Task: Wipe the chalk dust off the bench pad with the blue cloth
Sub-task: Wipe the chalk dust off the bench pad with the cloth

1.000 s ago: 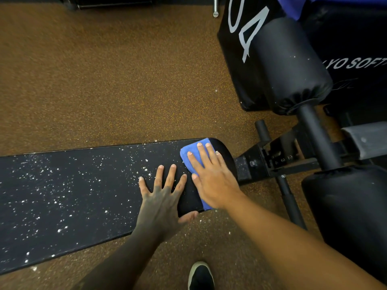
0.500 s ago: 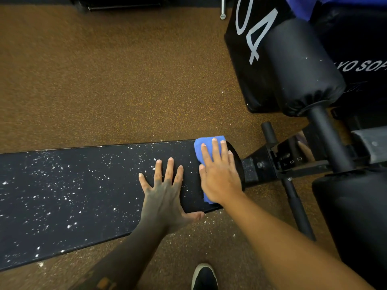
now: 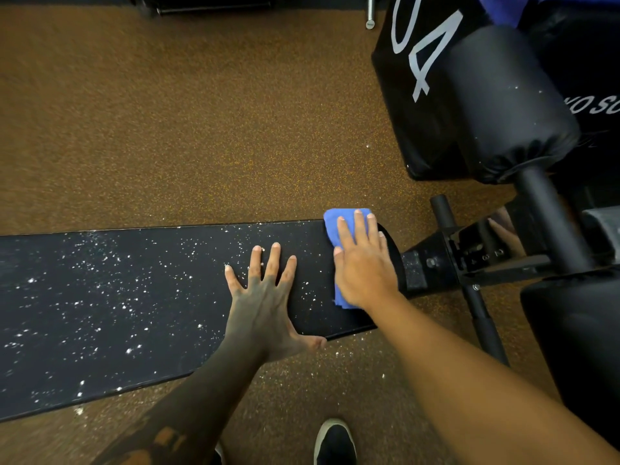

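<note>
A long black bench pad (image 3: 134, 303) runs across the view, speckled with white chalk dust over its left and middle parts. At its rounded right end lies the folded blue cloth (image 3: 335, 223), pressed flat under my right hand (image 3: 364, 263), whose fingers point away from me. The cloth's far corner sticks out past the pad's far edge. My left hand (image 3: 265, 297) rests flat on the pad just left of the cloth, fingers spread, thumb hooked over the near edge. The strip of pad between my hands carries few specks.
Black padded rollers (image 3: 510, 105) on a metal frame (image 3: 476, 260) stand at the right, close to the pad's end. Brown speckled rubber floor (image 3: 167, 112) surrounds the bench, with chalk crumbs near my shoe (image 3: 333, 443).
My right hand has slid the cloth away from me toward the pad's far edge, so its tip now overhangs. My left hand has stayed planted.
</note>
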Available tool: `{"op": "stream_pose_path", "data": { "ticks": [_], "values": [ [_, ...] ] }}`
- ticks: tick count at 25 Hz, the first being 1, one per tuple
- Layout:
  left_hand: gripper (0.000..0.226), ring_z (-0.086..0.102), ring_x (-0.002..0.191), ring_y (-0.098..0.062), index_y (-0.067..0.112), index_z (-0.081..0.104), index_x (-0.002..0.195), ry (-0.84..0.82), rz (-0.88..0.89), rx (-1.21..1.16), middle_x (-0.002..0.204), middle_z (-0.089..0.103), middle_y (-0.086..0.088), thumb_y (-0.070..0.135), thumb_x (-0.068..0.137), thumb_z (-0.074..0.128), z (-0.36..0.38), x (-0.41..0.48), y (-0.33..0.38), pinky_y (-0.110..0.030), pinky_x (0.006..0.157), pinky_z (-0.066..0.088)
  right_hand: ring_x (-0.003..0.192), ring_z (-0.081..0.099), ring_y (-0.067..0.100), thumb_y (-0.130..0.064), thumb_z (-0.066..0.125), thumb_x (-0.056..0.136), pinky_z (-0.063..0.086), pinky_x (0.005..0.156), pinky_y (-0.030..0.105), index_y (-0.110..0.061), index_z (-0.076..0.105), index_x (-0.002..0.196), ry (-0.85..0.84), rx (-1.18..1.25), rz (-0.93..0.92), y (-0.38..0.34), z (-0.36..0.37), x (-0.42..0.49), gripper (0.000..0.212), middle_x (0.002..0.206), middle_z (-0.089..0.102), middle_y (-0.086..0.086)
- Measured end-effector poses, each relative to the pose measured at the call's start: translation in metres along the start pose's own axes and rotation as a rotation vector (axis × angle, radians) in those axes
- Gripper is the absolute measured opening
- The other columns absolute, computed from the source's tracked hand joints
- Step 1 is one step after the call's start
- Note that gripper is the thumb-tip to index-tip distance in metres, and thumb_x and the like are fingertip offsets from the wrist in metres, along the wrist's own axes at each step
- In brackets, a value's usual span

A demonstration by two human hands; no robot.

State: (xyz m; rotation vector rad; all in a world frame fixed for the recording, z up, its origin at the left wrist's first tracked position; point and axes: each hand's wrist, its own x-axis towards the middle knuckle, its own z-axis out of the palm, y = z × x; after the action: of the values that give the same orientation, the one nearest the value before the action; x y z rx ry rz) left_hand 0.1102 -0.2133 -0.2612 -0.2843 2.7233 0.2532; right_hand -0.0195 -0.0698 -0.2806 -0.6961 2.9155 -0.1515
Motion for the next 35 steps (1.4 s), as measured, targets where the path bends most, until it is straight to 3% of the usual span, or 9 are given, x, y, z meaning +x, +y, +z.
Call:
{"op": "stream_pose_path", "data": {
  "ticks": [4,7,11,14,17,20,24,28,35],
  "values": [
    [0.150,-0.025,0.149,-0.033,0.018,-0.011,0.155,-0.002,0.001,0.004,0.164,-0.024,-0.006,0.105,0.042,0.034,0.001,0.001,-0.001,-0.074,0.114,0.001,0.147,0.004,0.031,-0.032,0.034,0.096,0.017,0.116,0.051,-0.019,0.021,0.150,-0.037,-0.068,-0.365,-0.006,0.005,-0.010,0.056,0.159,0.014,0.011],
    [0.151,-0.026,0.148,-0.033,0.017,-0.013,0.154,-0.008,0.001,0.005,0.163,-0.025,-0.006,0.106,0.042,0.034,0.001,0.001,-0.001,-0.074,0.114,0.001,0.146,0.001,0.032,-0.031,0.032,0.098,0.013,0.117,0.050,-0.019,0.019,0.150,0.000,0.003,-0.011,-0.007,-0.002,0.010,0.055,0.160,0.010,0.012],
    [0.151,-0.026,0.148,-0.033,0.016,-0.011,0.154,-0.011,0.001,0.013,0.163,-0.024,-0.006,0.106,0.041,0.033,0.001,0.002,-0.001,-0.074,0.113,0.000,0.146,0.005,0.031,-0.031,0.032,0.098,0.010,0.117,0.050,-0.021,0.023,0.149,-0.046,-0.053,-0.339,-0.026,0.002,0.017,0.053,0.159,0.016,0.009],
    [0.152,-0.027,0.148,-0.034,0.016,-0.013,0.154,-0.010,0.004,0.012,0.163,-0.025,-0.006,0.107,0.040,0.033,0.001,0.002,-0.001,-0.074,0.113,0.001,0.145,0.009,0.031,-0.033,0.030,0.099,0.011,0.117,0.050,-0.019,0.028,0.145,-0.024,-0.026,-0.114,-0.021,-0.005,0.036,0.049,0.156,0.022,0.011],
    [0.152,-0.027,0.148,-0.034,0.016,-0.013,0.154,-0.007,0.004,0.016,0.163,-0.025,-0.006,0.107,0.041,0.033,0.002,0.003,-0.001,-0.075,0.113,0.001,0.145,0.010,0.029,-0.032,0.031,0.099,0.009,0.117,0.048,-0.018,0.025,0.147,-0.047,-0.044,-0.346,-0.035,-0.001,0.033,0.050,0.156,0.023,0.010],
    [0.152,-0.027,0.148,-0.034,0.017,-0.013,0.154,-0.006,0.011,0.018,0.163,-0.025,-0.006,0.107,0.041,0.033,0.002,0.003,-0.002,-0.074,0.113,0.001,0.146,0.006,0.029,-0.033,0.028,0.101,0.008,0.118,0.049,-0.018,0.023,0.148,-0.049,0.008,-0.140,-0.030,-0.005,0.038,0.050,0.158,0.018,0.010],
    [0.151,-0.026,0.148,-0.033,0.017,-0.012,0.154,0.000,0.015,0.025,0.163,-0.024,-0.006,0.107,0.040,0.031,0.003,0.002,-0.003,-0.074,0.113,0.002,0.147,0.003,0.028,-0.032,0.031,0.099,0.013,0.117,0.051,-0.020,0.018,0.150,-0.055,-0.064,-0.398,-0.020,0.001,0.012,0.055,0.160,0.012,0.008],
    [0.150,-0.024,0.149,-0.032,0.021,-0.010,0.155,0.013,0.043,0.031,0.164,-0.022,-0.005,0.106,0.040,0.035,0.002,0.002,-0.008,-0.074,0.114,0.001,0.147,0.000,0.031,-0.035,0.030,0.097,0.016,0.115,0.054,-0.016,0.015,0.150,-0.041,-0.059,-0.117,-0.004,-0.002,-0.014,0.059,0.160,0.007,0.012],
    [0.151,-0.021,0.150,-0.032,0.023,-0.005,0.157,0.051,0.049,0.042,0.165,-0.017,-0.006,0.107,0.036,0.032,0.003,0.001,-0.011,-0.074,0.114,0.000,0.146,-0.004,0.033,-0.043,0.037,0.092,0.012,0.116,0.054,-0.013,0.015,0.150,-0.056,-0.099,-0.114,-0.010,-0.001,-0.027,0.069,0.160,0.001,0.015]
  ]
}}
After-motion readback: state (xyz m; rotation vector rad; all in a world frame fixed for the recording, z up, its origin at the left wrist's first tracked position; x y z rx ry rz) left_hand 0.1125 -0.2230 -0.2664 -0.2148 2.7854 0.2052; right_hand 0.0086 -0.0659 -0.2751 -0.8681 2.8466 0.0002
